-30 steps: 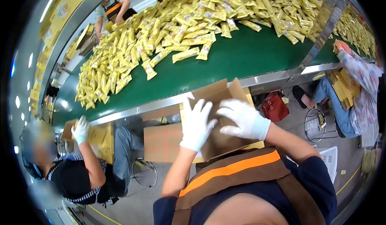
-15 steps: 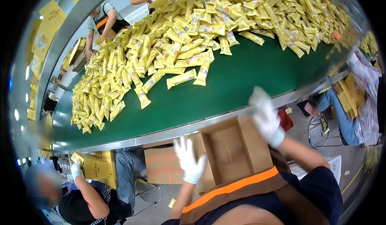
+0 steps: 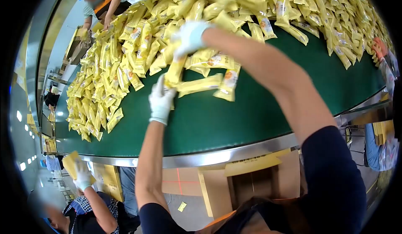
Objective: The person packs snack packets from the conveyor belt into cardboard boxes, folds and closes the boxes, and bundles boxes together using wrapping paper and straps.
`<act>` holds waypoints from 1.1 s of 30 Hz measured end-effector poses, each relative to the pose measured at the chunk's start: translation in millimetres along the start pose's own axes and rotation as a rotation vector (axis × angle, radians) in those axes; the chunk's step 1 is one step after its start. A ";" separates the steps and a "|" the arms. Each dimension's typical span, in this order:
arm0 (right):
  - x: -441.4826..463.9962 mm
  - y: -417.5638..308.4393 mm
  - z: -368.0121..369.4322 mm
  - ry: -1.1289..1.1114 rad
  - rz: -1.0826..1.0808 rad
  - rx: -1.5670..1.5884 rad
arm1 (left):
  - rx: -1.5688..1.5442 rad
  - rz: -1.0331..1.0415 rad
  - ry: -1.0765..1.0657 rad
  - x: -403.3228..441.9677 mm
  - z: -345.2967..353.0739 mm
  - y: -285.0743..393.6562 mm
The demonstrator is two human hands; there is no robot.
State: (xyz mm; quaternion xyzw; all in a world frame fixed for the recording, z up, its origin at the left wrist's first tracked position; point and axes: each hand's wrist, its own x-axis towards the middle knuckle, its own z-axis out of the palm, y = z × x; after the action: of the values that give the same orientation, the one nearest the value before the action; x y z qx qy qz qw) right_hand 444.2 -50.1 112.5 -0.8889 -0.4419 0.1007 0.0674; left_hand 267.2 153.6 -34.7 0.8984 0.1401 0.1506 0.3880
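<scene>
Both my hands wear white gloves and reach over a green conveyor belt (image 3: 251, 112) heaped with yellow stick-shaped packets (image 3: 138, 45). My left hand (image 3: 161, 102) is at the near edge of the heap, its fingers closed around a yellow packet (image 3: 175, 73). Farther in, my right hand (image 3: 190, 37) bends down over the packets just above the left; motion smears its fingers, so its grip is unclear. One loose packet (image 3: 200, 85) lies on the belt right of my left hand. Below the belt, in front of my body, stands an open cardboard box (image 3: 289, 171).
A yellow printed card piece (image 3: 253, 165) lies across the box's far side. At lower left a co-worker's gloved hand (image 3: 83, 177) holds a yellow carton (image 3: 75, 167). Another person (image 3: 111, 1) works across the belt. A pink-gloved hand (image 3: 380, 47) touches packets at far right.
Both my hands have moved from above the open box up and forward to the packet heap. My left hand has closed on a packet. The yellow card piece now shows at the box.
</scene>
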 end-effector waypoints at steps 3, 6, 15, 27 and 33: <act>0.7 -7.9 26.2 -0.118 -0.032 0.055 | 0.091 0.012 -0.142 -32.6 16.1 20.2; -75.0 -14.6 25.2 -0.190 -0.034 0.148 | 0.198 0.163 -0.184 -91.3 -1.0 53.2; -115.6 92.9 -54.8 0.180 0.042 0.635 | -0.050 0.176 0.138 -131.1 -2.9 75.1; -98.3 56.3 35.2 0.203 0.075 -0.117 | -0.289 -0.052 0.090 -128.6 -3.7 69.9; -236.0 26.8 -8.8 0.304 0.143 0.452 | -0.271 0.042 0.033 -158.9 -15.1 115.9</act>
State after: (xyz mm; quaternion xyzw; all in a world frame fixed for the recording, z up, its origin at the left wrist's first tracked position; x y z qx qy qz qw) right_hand 328.0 -255.1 143.7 -0.8852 -0.3292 0.0665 0.3220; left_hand 131.7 28.5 35.1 0.8379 0.1060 0.1908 0.5003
